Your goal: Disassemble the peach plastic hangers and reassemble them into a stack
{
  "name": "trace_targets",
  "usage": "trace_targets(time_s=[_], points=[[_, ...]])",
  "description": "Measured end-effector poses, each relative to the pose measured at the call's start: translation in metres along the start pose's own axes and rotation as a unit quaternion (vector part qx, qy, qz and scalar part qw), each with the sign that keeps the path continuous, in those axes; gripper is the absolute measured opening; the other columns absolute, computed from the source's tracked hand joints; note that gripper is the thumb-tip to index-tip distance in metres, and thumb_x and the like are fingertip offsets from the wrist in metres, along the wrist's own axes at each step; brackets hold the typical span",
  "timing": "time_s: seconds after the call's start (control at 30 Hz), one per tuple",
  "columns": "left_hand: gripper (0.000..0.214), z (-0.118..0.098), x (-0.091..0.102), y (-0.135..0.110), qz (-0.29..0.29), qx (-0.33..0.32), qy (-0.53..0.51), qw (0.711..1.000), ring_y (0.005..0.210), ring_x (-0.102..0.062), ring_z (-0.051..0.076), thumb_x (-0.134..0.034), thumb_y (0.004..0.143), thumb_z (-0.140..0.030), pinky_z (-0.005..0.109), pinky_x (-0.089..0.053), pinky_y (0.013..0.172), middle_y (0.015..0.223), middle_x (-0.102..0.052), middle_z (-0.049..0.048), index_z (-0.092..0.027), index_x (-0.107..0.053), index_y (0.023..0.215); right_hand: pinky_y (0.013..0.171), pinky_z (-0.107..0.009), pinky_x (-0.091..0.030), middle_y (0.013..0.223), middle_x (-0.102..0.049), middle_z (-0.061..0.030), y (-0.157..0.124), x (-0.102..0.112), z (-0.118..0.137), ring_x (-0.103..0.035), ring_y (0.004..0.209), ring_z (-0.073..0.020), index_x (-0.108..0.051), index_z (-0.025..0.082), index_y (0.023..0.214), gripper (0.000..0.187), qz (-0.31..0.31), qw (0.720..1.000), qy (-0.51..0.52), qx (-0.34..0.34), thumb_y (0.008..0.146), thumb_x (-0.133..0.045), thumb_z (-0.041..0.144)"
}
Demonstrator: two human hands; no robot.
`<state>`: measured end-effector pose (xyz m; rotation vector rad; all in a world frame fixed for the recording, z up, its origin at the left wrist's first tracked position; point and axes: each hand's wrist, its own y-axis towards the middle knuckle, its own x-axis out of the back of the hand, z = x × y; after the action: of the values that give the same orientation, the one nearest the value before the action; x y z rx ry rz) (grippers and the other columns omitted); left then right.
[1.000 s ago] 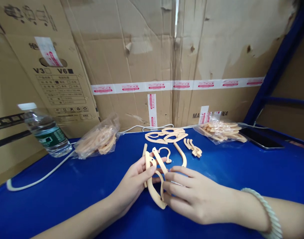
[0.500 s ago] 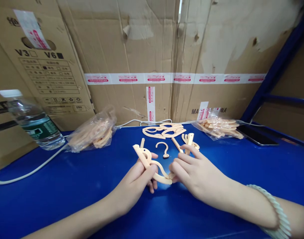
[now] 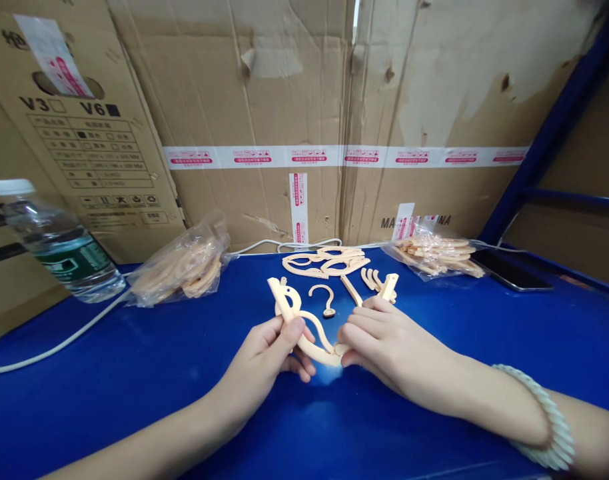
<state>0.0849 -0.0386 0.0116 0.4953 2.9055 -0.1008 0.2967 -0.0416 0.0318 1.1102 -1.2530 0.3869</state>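
Observation:
Between both hands is a beige plastic folding hanger [image 3: 316, 352], curved, with a rounded loop near its upper left end. My left hand [image 3: 274, 347] pinches its left arm between thumb and fingers. Closed around the hanger's right side is my right hand [image 3: 384, 340], whose fingers hide most of that part; a straight end sticks up beyond them. Just past the hands, a loose beige hook [image 3: 329, 300] lies on the blue table [image 3: 324, 427]. Further back are flat curved hanger pieces [image 3: 329, 261], and several more small hooks [image 3: 372, 279] lie behind my right hand.
Clear bags of beige parts rest at left [image 3: 184, 267] and right [image 3: 432, 252]. A water bottle [image 3: 67, 253] stands far left, near a white cable [image 3: 59, 353]. A black phone [image 3: 512, 270] lies at right. Cardboard [image 3: 264, 87] walls the back; a blue metal frame [image 3: 539, 127] rises right.
The hanger's left end has tipped more upright, and its right end has risen slightly in my right hand. Both hands keep their hold. The whole view has shifted a little.

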Motion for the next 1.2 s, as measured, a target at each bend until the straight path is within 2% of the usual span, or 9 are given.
trace_targets(time_s=[0.23,0.5,0.7,0.8,0.93,1.0,1.07,1.13,1.2], points=[[0.043,-0.002,0.001,-0.004,0.009,0.000,-0.006,1.000,0.053,-0.060,0.013,-0.073,0.075,-0.055,0.022,-0.051,0.050,0.059,-0.062,0.0015,-0.013,-0.064,0.073,0.074,-0.031,-0.034,0.069,-0.052,-0.0013,0.001,0.001,0.000,-0.045,0.066,-0.0154,-0.055,0.015,0.078,0.040,-0.045,0.998,-0.024,0.045,0.106,-0.029,0.026],[0.043,-0.003,-0.001,-0.004,0.009,0.002,-0.014,1.000,0.054,-0.061,0.014,-0.074,0.074,-0.055,0.023,-0.051,0.052,0.059,-0.063,0.0021,-0.013,-0.064,0.073,0.072,-0.032,-0.034,0.069,-0.051,-0.0018,0.000,0.003,-0.001,-0.043,0.065,-0.0159,-0.057,0.015,0.080,0.038,-0.049,0.996,-0.042,0.059,0.105,-0.029,0.023],[0.043,0.000,-0.001,-0.002,0.003,0.033,-0.050,0.998,0.049,-0.060,0.013,-0.075,0.072,-0.054,0.022,-0.049,0.048,0.056,-0.064,0.0017,-0.014,-0.060,0.071,0.074,-0.033,-0.034,0.069,-0.054,-0.0022,0.000,0.006,-0.002,-0.043,0.066,-0.0160,-0.057,0.014,0.084,0.036,-0.044,0.993,-0.063,0.094,0.102,-0.027,0.010],[0.044,0.003,-0.001,-0.002,-0.003,0.053,-0.050,0.997,0.050,-0.061,0.014,-0.075,0.071,-0.054,0.022,-0.049,0.049,0.057,-0.066,0.0030,-0.014,-0.058,0.070,0.073,-0.032,-0.036,0.074,-0.057,-0.0020,-0.001,0.007,-0.014,-0.048,0.068,-0.0154,-0.054,0.017,0.085,0.028,-0.033,0.998,0.006,0.059,0.104,-0.033,0.018],[0.044,0.005,-0.001,-0.003,0.006,0.059,-0.032,0.998,0.050,-0.061,0.013,-0.074,0.073,-0.055,0.022,-0.050,0.051,0.059,-0.068,0.0049,-0.014,-0.059,0.072,0.074,-0.027,-0.042,0.086,-0.062,-0.0024,-0.005,0.008,-0.038,-0.055,0.078,-0.0150,-0.051,0.019,0.102,0.005,-0.082,0.986,0.136,-0.042,0.098,-0.050,0.017],[0.044,0.004,-0.001,-0.003,0.008,0.060,-0.036,0.998,0.050,-0.061,0.013,-0.074,0.073,-0.055,0.022,-0.050,0.051,0.059,-0.068,0.0046,-0.014,-0.059,0.072,0.080,-0.029,-0.045,0.094,-0.064,-0.0044,-0.006,0.008,-0.047,-0.057,0.089,-0.0167,-0.050,0.019,0.114,0.020,-0.094,0.983,0.148,-0.057,0.095,-0.052,0.012],[0.044,0.004,-0.001,-0.002,0.002,0.059,-0.038,0.998,0.051,-0.061,0.013,-0.075,0.072,-0.055,0.022,-0.050,0.052,0.058,-0.067,0.0041,-0.014,-0.059,0.071,0.086,-0.033,-0.045,0.099,-0.065,-0.0064,-0.004,0.007,-0.050,-0.057,0.096,-0.0186,-0.053,0.018,0.114,0.021,-0.067,0.986,0.145,-0.045,0.095,-0.051,0.010],[0.044,0.004,-0.001,-0.001,-0.004,0.058,-0.039,0.998,0.052,-0.062,0.013,-0.075,0.071,-0.055,0.022,-0.050,0.052,0.058,-0.067,0.0040,-0.014,-0.059,0.072,0.089,-0.036,-0.044,0.101,-0.066,-0.0074,-0.003,0.003,-0.050,-0.058,0.096,-0.0189,-0.059,0.017,0.101,0.016,-0.016,0.988,0.149,-0.021,0.095,-0.048,0.008],[0.045,0.005,-0.002,0.000,-0.004,0.057,-0.041,0.998,0.052,-0.062,0.014,-0.076,0.070,-0.055,0.022,-0.049,0.051,0.058,-0.067,0.0041,-0.013,-0.059,0.072,0.091,-0.037,-0.045,0.099,-0.066,-0.0082,-0.001,-0.001,-0.050,-0.059,0.096,-0.0189,-0.061,0.016,0.092,0.020,0.032,0.985,0.168,-0.009,0.095,-0.044,0.006]])
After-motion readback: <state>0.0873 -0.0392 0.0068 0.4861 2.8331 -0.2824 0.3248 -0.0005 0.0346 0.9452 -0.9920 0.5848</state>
